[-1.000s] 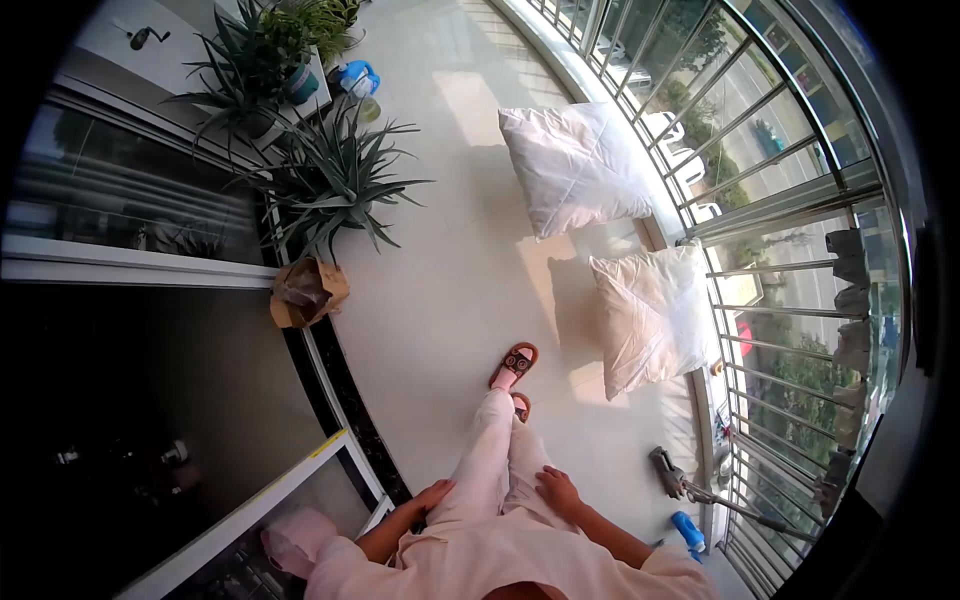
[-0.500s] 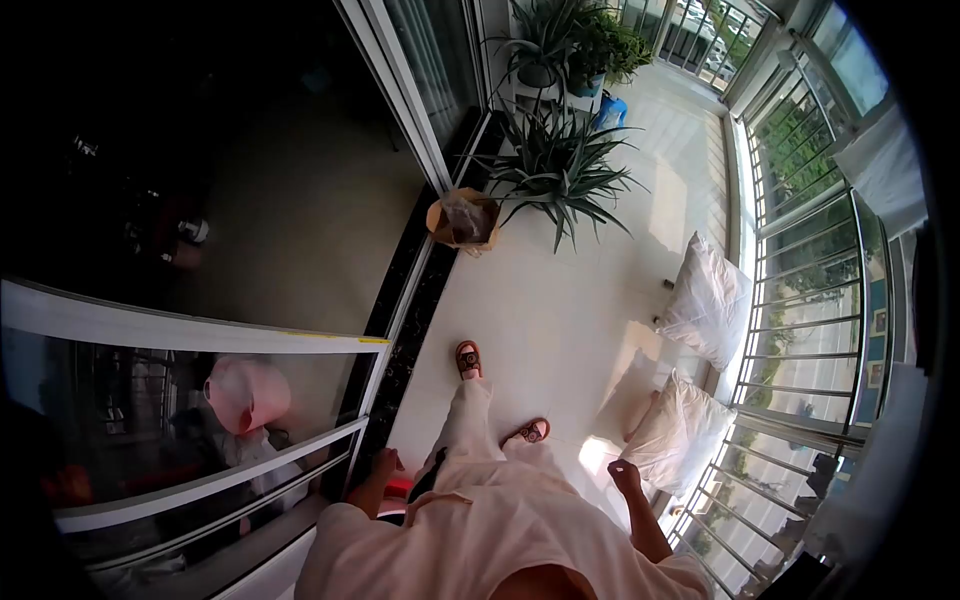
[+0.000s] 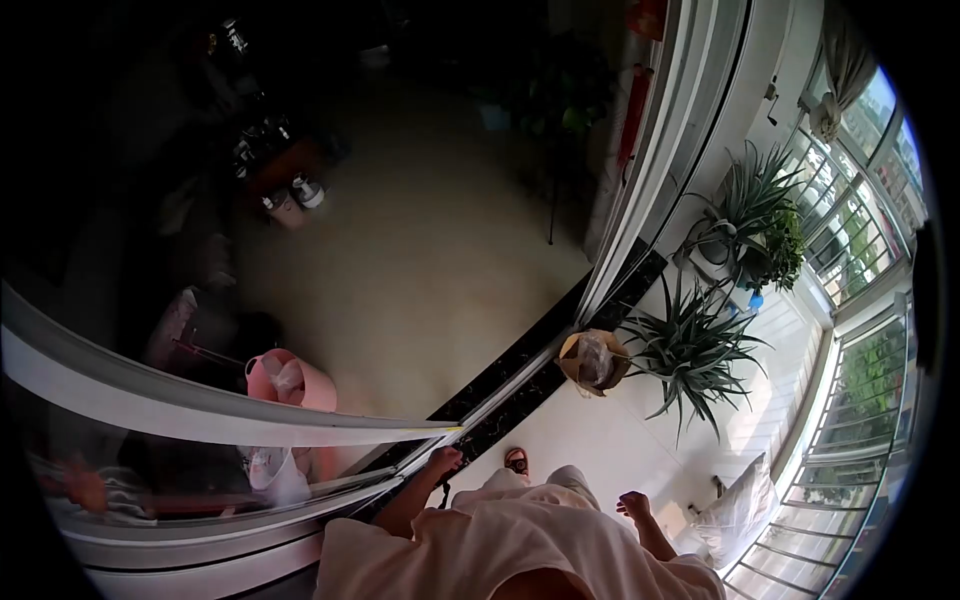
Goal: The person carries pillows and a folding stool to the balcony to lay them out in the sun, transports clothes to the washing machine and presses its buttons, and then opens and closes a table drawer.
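Note:
My left hand point(image 3: 442, 461) is beside the white edge of the sliding door point(image 3: 400, 432), near the dark stone threshold point(image 3: 480, 440). Its fingers look loosely bent, and nothing shows in them; contact with the door is not clear. My right hand point(image 3: 634, 506) hangs out to the side above the pale floor, fingers slightly apart and holding nothing. A white pillow point(image 3: 735, 515) leans by the balcony railing, to the right of that hand. One brown sandal point(image 3: 516, 461) shows in front of my light trousers.
A paper bag point(image 3: 594, 362) with clear plastic inside stands at the threshold. Spiky potted plants point(image 3: 690, 350) crowd the balcony beyond it. Inside the dark room are a pink bucket point(image 3: 312, 388) and a small table with items point(image 3: 290, 175). Metal railings point(image 3: 830, 500) line the right side.
My view has turned left toward the dark room, so the plants, bag and pillows have shifted right. Both hands are raised a little, and the right fingers look looser.

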`<state>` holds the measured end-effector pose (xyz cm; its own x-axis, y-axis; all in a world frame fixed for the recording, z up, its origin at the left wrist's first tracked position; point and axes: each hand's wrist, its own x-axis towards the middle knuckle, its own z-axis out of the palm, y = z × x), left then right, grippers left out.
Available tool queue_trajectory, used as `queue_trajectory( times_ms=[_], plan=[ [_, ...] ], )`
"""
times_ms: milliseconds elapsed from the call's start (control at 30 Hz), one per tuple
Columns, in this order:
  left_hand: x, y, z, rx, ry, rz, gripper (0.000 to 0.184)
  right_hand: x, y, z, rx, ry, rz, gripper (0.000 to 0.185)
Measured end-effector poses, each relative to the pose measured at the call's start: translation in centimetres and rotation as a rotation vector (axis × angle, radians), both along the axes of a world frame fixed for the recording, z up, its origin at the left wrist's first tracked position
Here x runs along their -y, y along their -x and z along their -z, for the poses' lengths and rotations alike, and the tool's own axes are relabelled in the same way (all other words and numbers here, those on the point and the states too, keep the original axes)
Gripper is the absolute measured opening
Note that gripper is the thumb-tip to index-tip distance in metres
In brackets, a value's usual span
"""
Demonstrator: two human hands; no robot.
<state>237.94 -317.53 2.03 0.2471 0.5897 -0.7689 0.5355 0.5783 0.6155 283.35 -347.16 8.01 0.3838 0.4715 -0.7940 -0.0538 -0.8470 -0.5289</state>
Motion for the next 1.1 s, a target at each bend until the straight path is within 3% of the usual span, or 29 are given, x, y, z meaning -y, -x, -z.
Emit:
queue_trajectory(
  times_ms=[100, 167, 200, 300, 367, 400, 467, 533, 567, 633, 667, 733, 800, 867, 1000, 1067, 1100],
  plan=[
    [-9.7, -3.8, 1.0, 0.214, -0.206, -0.133, 0.024, -11.0, -0.5, -0.8, -0.019, -0.2, -0.163, 0.013],
    [-15.9, -6.7, -2.0, 0.239, -0.363, -0.23, 0.021, -16.8, -2.1, 1.9, -0.023, -0.261, -0.229, 0.013],
    [-18.7, -8.2, -7.2, 0.158, -0.327, -0.25, 0.019, -19.9, -3.1, 2.3, -0.045, -0.278, -0.249, 0.013],
    [-26.3, -7.1, -1.4, 0.201, -0.409, -0.353, 0.016, -30.3, -5.3, 1.1, 0.069, -0.204, -0.44, 0.014],
    [-29.3, -5.6, -1.8, 0.176, -0.389, -0.438, 0.017, -38.4, -7.8, 1.4, 0.148, -0.241, -0.627, 0.019],
    [-30.3, -4.2, -1.6, 0.101, -0.349, -0.438, 0.019, -42.0, -8.4, 1.4, 0.174, -0.225, -0.704, 0.02],
    [-30.4, -2.2, -3.9, 0.014, -0.174, -0.628, 0.019, -49.7, -10.2, 3.3, -0.058, -0.203, -0.473, 0.02],
    [-29.6, -1.3, -7.5, 0.027, -0.032, -0.794, 0.021, -59.4, -9.4, -0.9, -0.016, -0.169, -0.477, 0.019],
    [-28.9, -1.0, -7.9, -0.06, 0.044, -0.878, 0.02, -63.3, -10.6, 3.4, 0.0, -0.259, -0.647, 0.017],
    [-25.3, 0.7, -3.5, -0.045, 0.22, -0.918, 0.019, -72.5, -9.5, 1.2, -0.068, -0.259, -0.69, 0.02],
    [-25.1, -0.5, -4.4, -0.072, 0.267, -0.928, 0.019, -77.2, -9.0, 1.6, -0.077, -0.255, -0.749, 0.02],
    [-26.5, -3.2, -6.1, -0.092, 0.333, -0.913, 0.019, -85.7, -6.1, -2.6, -0.036, -0.338, -0.823, 0.017],
    [-29.4, -4.9, -6.8, -0.093, 0.362, -0.875, 0.019, -93.3, -5.2, -0.2, -0.179, -0.484, -0.816, 0.022],
    [-32.9, -4.8, -6.6, -0.1, 0.372, -0.821, 0.019, -99.3, -3.9, 0.8, -0.096, -0.509, -0.84, 0.021],
    [-42.5, -1.3, -5.5, -0.137, 0.273, -0.666, 0.019, -107.2, -2.6, -1.0, -0.1, -0.316, -0.83, 0.018],
    [-49.8, 2.0, -5.0, -0.169, 0.152, -0.6, 0.019, -110.6, -3.1, -0.3, -0.155, -0.172, -0.906, 0.025],
    [-54.3, 3.9, -4.9, -0.16, 0.093, -0.636, 0.019, -111.8, -3.9, 0.3, -0.151, -0.222, -0.939, 0.026]
  ],
)
